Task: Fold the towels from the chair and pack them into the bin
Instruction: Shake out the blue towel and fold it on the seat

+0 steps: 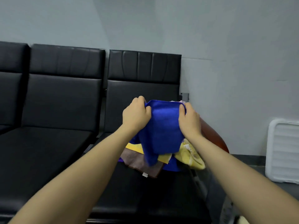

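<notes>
Left hand [135, 114] and right hand [190, 118] each pinch an upper corner of a blue towel [161, 130], lifted above mixed towels [191, 155] on a black chair [144, 88].

The blue towel [161, 126] I'm holding is soft matt cloth with a fine nap, and the yellow towel [192, 156] beneath looks like fluffier terry; the brown towel [139, 160] is thin, smooth cloth with a stitched edge. My chair [142, 88] is black padded leatherette with a dull sheen, and the white bin [283, 152] is ribbed, smooth plastic
</notes>
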Tool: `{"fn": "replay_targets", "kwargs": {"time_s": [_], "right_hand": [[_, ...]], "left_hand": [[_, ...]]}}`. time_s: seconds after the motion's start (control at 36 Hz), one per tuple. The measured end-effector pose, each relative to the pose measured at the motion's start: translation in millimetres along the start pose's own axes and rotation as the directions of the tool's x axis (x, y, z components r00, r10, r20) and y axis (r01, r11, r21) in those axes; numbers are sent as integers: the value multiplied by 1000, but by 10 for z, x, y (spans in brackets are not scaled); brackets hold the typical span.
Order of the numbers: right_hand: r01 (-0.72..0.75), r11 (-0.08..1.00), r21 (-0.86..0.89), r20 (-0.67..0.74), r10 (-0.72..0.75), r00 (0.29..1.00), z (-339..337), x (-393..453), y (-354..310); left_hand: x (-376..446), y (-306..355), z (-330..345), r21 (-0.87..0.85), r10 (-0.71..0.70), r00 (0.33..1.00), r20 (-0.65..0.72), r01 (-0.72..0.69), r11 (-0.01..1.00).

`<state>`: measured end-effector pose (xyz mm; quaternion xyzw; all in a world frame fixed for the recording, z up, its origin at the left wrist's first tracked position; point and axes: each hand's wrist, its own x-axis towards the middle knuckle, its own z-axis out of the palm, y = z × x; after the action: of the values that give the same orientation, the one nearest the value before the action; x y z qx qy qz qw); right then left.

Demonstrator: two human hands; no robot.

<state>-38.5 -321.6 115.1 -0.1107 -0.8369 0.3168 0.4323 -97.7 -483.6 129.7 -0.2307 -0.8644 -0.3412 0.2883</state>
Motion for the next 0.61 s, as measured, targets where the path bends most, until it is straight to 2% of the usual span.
{"fn": "replay_targets", "kwargs": {"time_s": [0.08, 0.17, 0.25, 0.33, 0.44, 0.61], "right_hand": [[-26, 999, -28, -24, 25, 999, -79, 14, -76], [-80, 994, -74, -40, 77, 996, -196, 12, -157], [-103, 986, -134, -43, 98, 994, -250, 9, -177], [-95, 985, -144, -37, 91, 995, -298, -18, -177], [-65, 987, -149, -34, 60, 998, -383, -60, -118], [-148, 970, -190, -17, 147, 989, -417, -112, -133]], "left_hand": [[27, 74, -125, 50, 50, 999, 14, -51, 997], [6, 107, -265, 212, 42, 998, 40, -50, 976], [-49, 69, -312, 360, -22, 998, 56, 0, 933], [-111, -19, -319, 447, -145, 988, 59, 103, 889], [-164, -106, -367, 479, -256, 965, 52, 200, 854], [-201, -115, -460, 410, -255, 967, -19, 240, 880]]}}
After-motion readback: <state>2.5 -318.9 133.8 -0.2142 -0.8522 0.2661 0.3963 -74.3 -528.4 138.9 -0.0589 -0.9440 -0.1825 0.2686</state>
